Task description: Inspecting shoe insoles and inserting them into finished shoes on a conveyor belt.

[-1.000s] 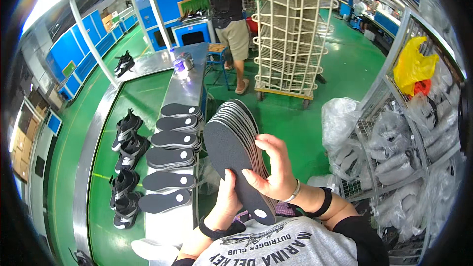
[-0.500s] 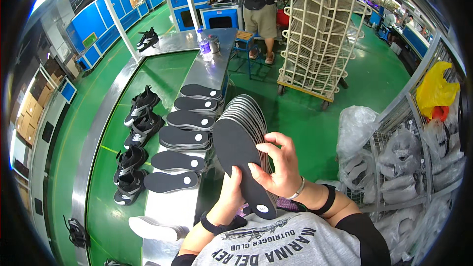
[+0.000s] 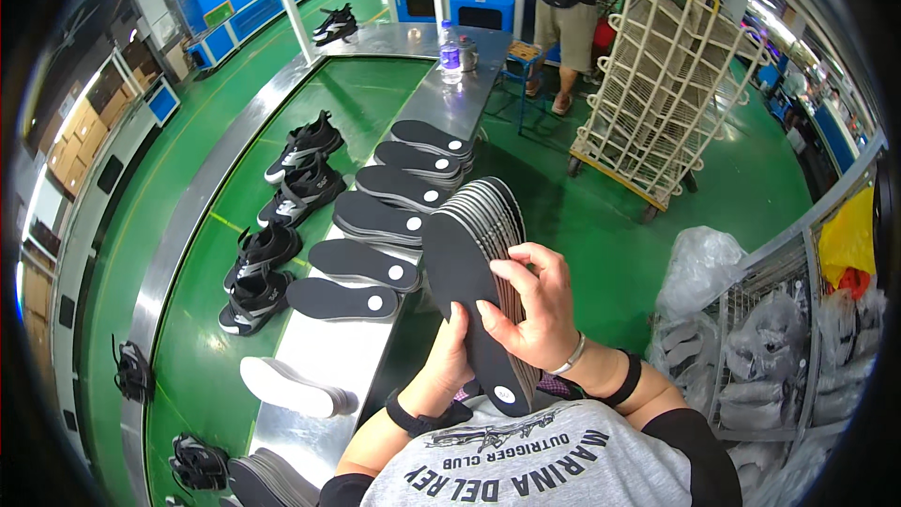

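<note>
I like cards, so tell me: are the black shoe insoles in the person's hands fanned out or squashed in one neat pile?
Fanned out. The insoles overlap so many curved edges show side by side, gripped by the left hand and right hand.

At your far left, brown cartons sit stacked on shelving against the wall. To your right, a clear plastic bag bulges just beside the wire rack, and more clear bags of grey goods are packed on the rack's shelves. A yellow bag hangs at the rack's upper right. Each black insole on the steel bench carries a small round white label near its heel end. A green panel is set in a blue cabinet far left.
</note>
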`<state>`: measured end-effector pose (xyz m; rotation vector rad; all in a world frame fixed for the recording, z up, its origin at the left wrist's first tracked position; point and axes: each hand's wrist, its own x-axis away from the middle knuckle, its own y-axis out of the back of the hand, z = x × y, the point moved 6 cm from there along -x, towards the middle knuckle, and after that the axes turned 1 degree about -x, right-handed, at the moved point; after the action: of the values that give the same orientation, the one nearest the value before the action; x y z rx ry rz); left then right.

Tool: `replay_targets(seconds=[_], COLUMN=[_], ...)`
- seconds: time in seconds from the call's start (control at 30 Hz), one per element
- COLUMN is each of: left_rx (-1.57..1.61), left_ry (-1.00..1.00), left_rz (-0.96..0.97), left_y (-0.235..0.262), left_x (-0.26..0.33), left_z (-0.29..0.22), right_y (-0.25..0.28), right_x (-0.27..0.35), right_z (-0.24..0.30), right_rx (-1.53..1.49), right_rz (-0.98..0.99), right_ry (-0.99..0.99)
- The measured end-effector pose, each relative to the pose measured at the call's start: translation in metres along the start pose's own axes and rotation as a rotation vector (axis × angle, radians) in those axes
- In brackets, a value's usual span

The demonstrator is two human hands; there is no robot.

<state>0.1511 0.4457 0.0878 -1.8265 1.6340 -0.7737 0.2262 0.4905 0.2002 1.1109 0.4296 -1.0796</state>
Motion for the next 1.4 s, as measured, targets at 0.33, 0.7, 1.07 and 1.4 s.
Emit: replay_targets(seconds=[0.33, 0.7, 1.07, 1.4], left_rx=[0.039, 0.071, -0.118, -0.800], left_ry=[-0.115, -0.157, -0.310, -0.318], left_rz=[-0.085, -0.204, -0.643, -1.763], left_y=[0.029, 0.071, 0.134, 0.280], left_x=[0.030, 0.081, 0.125, 0.278], left_z=[-0.021, -0.052, -0.100, -0.110], right_y=[-0.037, -0.091, -0.209, -0.258], right_x=[-0.010, -0.013, 0.044, -0.005], right_z=[0.030, 0.076, 0.070, -0.005], right_rx=[-0.083, -0.237, -1.064, -1.422], right_rz=[0.163, 0.263, 0.942, 1.178], right_ry=[0.110, 0.113, -0.654, -1.182])
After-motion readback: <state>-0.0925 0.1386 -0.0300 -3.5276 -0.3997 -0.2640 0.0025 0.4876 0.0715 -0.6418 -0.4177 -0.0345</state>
